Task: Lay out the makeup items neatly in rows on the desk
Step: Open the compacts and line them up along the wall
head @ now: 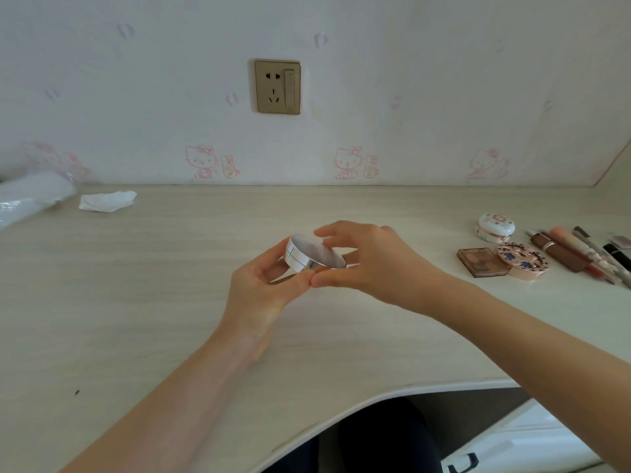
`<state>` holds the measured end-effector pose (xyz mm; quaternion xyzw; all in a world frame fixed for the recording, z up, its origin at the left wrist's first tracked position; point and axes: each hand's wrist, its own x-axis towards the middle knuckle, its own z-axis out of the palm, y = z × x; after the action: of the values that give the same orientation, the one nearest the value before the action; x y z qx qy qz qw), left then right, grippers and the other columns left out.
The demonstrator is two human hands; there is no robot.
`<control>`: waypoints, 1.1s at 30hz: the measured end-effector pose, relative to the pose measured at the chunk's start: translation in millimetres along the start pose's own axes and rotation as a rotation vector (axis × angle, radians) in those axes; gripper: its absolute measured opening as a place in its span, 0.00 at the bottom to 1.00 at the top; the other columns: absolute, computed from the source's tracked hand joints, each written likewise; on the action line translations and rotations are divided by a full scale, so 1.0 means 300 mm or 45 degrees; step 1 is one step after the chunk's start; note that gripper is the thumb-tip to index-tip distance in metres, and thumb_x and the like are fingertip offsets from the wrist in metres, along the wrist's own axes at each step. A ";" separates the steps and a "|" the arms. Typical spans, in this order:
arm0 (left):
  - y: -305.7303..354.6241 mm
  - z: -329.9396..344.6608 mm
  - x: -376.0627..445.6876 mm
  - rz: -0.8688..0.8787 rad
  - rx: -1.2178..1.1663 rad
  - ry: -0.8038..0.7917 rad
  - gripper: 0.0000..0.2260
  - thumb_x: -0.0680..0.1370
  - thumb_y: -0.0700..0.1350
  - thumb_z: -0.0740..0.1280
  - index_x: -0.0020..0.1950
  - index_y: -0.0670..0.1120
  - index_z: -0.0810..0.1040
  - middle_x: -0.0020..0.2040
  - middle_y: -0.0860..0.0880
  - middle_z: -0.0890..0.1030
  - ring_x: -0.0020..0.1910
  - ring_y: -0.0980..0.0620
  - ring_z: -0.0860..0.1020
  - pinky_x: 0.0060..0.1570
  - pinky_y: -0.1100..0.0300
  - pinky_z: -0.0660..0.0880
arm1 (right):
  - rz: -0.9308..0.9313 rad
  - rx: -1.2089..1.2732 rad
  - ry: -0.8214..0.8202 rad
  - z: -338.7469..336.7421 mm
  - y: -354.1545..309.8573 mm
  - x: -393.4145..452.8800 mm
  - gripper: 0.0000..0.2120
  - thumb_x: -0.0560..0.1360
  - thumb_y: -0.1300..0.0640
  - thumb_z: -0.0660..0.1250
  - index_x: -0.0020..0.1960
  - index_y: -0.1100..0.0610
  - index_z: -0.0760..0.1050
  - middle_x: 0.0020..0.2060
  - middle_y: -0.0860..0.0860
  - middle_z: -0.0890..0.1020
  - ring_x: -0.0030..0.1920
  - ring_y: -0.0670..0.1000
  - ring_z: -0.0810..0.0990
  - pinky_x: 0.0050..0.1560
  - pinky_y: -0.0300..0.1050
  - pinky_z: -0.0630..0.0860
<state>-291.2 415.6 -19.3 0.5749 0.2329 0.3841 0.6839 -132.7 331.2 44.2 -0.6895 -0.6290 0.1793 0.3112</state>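
Both hands are up over the middle of the desk [136,302] and the white compact [309,256] sits right between them, held clear of the surface and tilted so its flat round face leans toward the right hand [368,261]. The left hand [259,285] cups it from below and from the near-left side, fingers curled round the rim, thumb meeting the right thumb just under the case. The right hand takes the opposite rim, thumb low, fingers arched over the top edge with fingertips [327,238] touching the face, so both hands are clamped on the one item and neither is free. By my reading this is the carry-and-place step for this compact: it is lifted, it has no spot yet, and no row is begun under the grip. The rest of the makeup waits well off to the right of the hands, the floral pot [495,227] farthest back, the brown palette [479,261] touching the patterned compact [522,259] beside it, and the tubes [563,249] bunched at an angle beyond those. Far to the left, well apart, lie a crumpled tissue [107,201] and a plastic roll [30,196]. Next move, I'd say, calls for levelling the case, setting it flat with its face up, and choosing a line along the desk that the others can follow; one hand would then need to let go to fetch the next piece from the right
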 end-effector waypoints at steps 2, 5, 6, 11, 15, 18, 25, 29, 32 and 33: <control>-0.006 -0.003 0.005 0.003 0.040 0.007 0.28 0.61 0.48 0.79 0.60 0.51 0.81 0.54 0.45 0.84 0.56 0.45 0.81 0.61 0.46 0.74 | 0.034 -0.046 -0.039 -0.012 -0.005 0.014 0.36 0.62 0.38 0.76 0.67 0.44 0.70 0.60 0.46 0.79 0.57 0.45 0.79 0.55 0.45 0.79; -0.012 -0.014 0.010 0.011 0.081 -0.029 0.28 0.62 0.46 0.80 0.61 0.50 0.80 0.54 0.45 0.84 0.55 0.45 0.82 0.60 0.46 0.74 | 0.024 -0.093 -0.132 -0.031 -0.021 0.037 0.29 0.63 0.40 0.75 0.61 0.47 0.77 0.53 0.51 0.83 0.56 0.51 0.79 0.56 0.53 0.77; -0.013 -0.016 0.010 0.012 0.075 -0.034 0.28 0.62 0.46 0.79 0.61 0.50 0.80 0.54 0.45 0.84 0.54 0.45 0.82 0.59 0.48 0.75 | 0.036 -0.089 -0.150 -0.040 -0.024 0.042 0.26 0.63 0.41 0.75 0.60 0.46 0.79 0.51 0.50 0.84 0.54 0.50 0.80 0.55 0.52 0.78; -0.029 -0.024 0.018 -0.005 -0.002 -0.078 0.27 0.63 0.42 0.78 0.62 0.49 0.79 0.55 0.45 0.83 0.55 0.45 0.82 0.57 0.53 0.76 | 0.056 -0.038 -0.188 -0.087 -0.020 0.064 0.19 0.68 0.48 0.74 0.59 0.45 0.80 0.46 0.32 0.82 0.48 0.33 0.78 0.51 0.30 0.73; -0.040 -0.016 0.020 -0.033 -0.011 -0.090 0.28 0.64 0.37 0.76 0.63 0.50 0.77 0.54 0.45 0.84 0.53 0.48 0.82 0.48 0.63 0.78 | 0.047 0.032 -0.172 -0.103 -0.003 0.064 0.16 0.71 0.51 0.72 0.59 0.47 0.80 0.55 0.38 0.81 0.54 0.34 0.78 0.58 0.33 0.73; -0.035 -0.014 0.021 -0.032 0.170 -0.110 0.31 0.62 0.41 0.81 0.63 0.50 0.76 0.53 0.50 0.84 0.54 0.52 0.82 0.48 0.66 0.77 | 0.035 0.028 -0.144 -0.097 0.015 0.056 0.16 0.72 0.50 0.72 0.59 0.47 0.79 0.55 0.39 0.81 0.54 0.34 0.78 0.59 0.34 0.73; -0.008 -0.026 0.059 -0.158 0.590 -0.302 0.49 0.60 0.51 0.82 0.75 0.50 0.60 0.54 0.58 0.83 0.58 0.58 0.79 0.67 0.51 0.70 | -0.010 0.094 -0.097 -0.064 0.057 0.033 0.13 0.72 0.51 0.72 0.56 0.44 0.80 0.47 0.28 0.78 0.51 0.31 0.78 0.54 0.29 0.73; 0.001 -0.026 0.082 -0.181 0.646 -0.382 0.43 0.61 0.49 0.79 0.73 0.51 0.65 0.58 0.57 0.82 0.61 0.57 0.78 0.68 0.49 0.68 | 0.003 0.171 -0.025 -0.044 0.073 0.020 0.11 0.72 0.53 0.71 0.53 0.42 0.80 0.42 0.33 0.83 0.47 0.38 0.82 0.52 0.40 0.77; 0.007 -0.029 0.102 -0.112 0.691 -0.482 0.35 0.64 0.46 0.79 0.68 0.51 0.71 0.59 0.56 0.81 0.61 0.58 0.77 0.67 0.48 0.70 | 0.006 0.171 0.020 -0.044 0.082 0.019 0.11 0.72 0.52 0.71 0.53 0.42 0.80 0.44 0.37 0.84 0.47 0.37 0.81 0.54 0.44 0.78; 0.007 -0.029 0.110 -0.098 0.706 -0.503 0.35 0.63 0.46 0.79 0.68 0.51 0.70 0.60 0.56 0.80 0.62 0.58 0.76 0.67 0.49 0.69 | 0.004 0.177 0.024 -0.045 0.084 0.019 0.11 0.72 0.52 0.72 0.53 0.42 0.81 0.44 0.38 0.84 0.48 0.37 0.81 0.54 0.45 0.78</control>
<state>-278.6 447.2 -15.2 0.7930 0.2131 0.1612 0.5475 -104.1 333.6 38.6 -0.6689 -0.6109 0.2166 0.3640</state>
